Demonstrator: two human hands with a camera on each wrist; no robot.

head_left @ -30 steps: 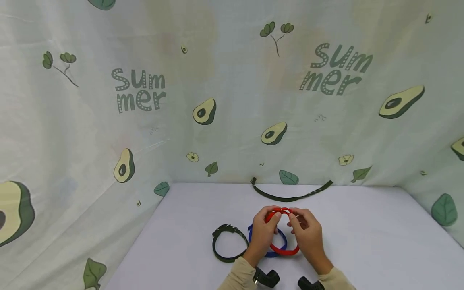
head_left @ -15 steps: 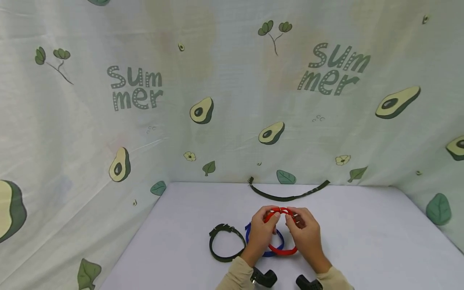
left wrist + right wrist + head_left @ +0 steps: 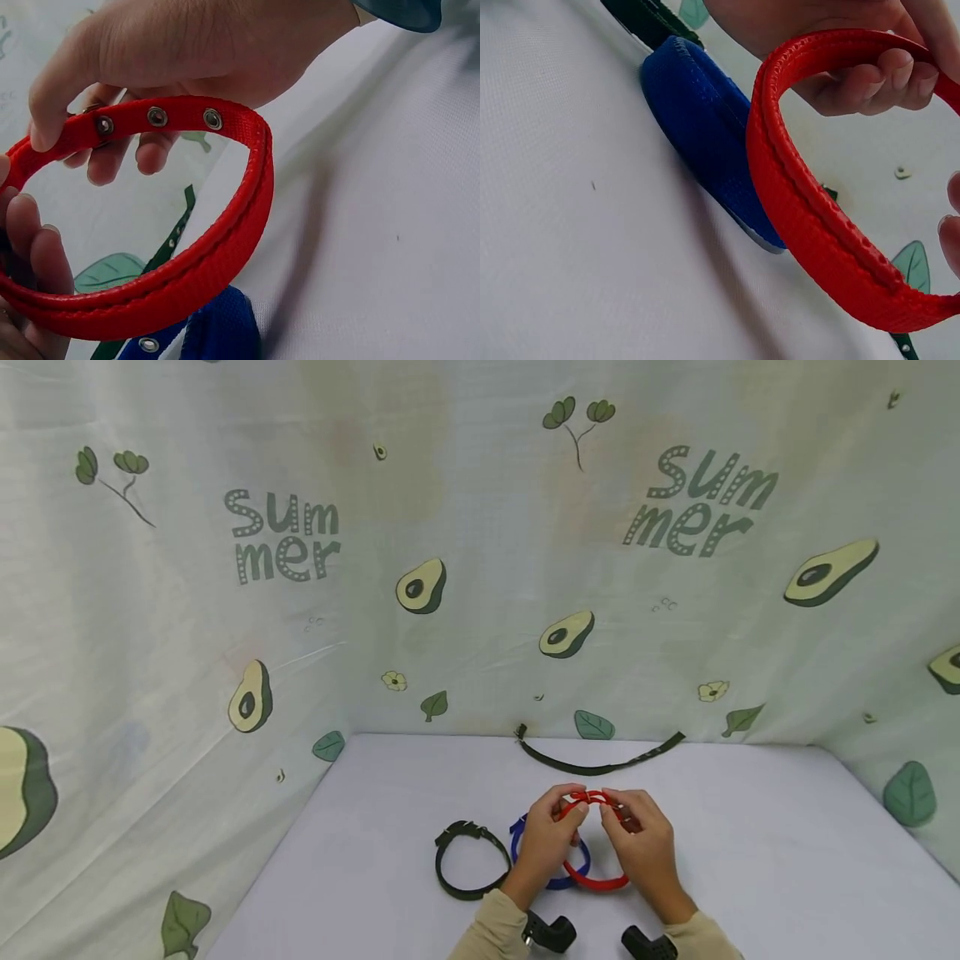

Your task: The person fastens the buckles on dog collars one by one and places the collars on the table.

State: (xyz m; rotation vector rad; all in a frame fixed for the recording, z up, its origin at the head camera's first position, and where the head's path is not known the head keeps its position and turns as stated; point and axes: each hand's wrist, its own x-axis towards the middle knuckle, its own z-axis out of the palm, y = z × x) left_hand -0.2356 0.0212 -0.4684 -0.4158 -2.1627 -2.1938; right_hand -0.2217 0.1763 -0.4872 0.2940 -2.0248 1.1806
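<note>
Both hands hold a red collar (image 3: 600, 884), a padded strap bent into a ring. My left hand (image 3: 544, 839) pinches its top from the left with thumb and fingers. From the other side my right hand (image 3: 647, 845) grips the strap close by. In the left wrist view metal eyelets show along the upper part of the red collar (image 3: 247, 225); the buckle area is partly hidden by fingers. A blue collar (image 3: 516, 842), closed in a ring, lies just behind the red one, partly covered by the left hand. The right wrist view shows the blue collar (image 3: 694, 112) too.
A dark green buckled collar (image 3: 440, 864) rests as a ring left of the hands. Farther back, another dark green collar (image 3: 592, 770) lies unfastened in a curve. The white table (image 3: 750, 843) meets a printed curtain (image 3: 480, 527) behind.
The hands stay at the top of the red collar, with small finger movements. Its lower loop has shifted slightly right. The collars on the table have not moved.
</note>
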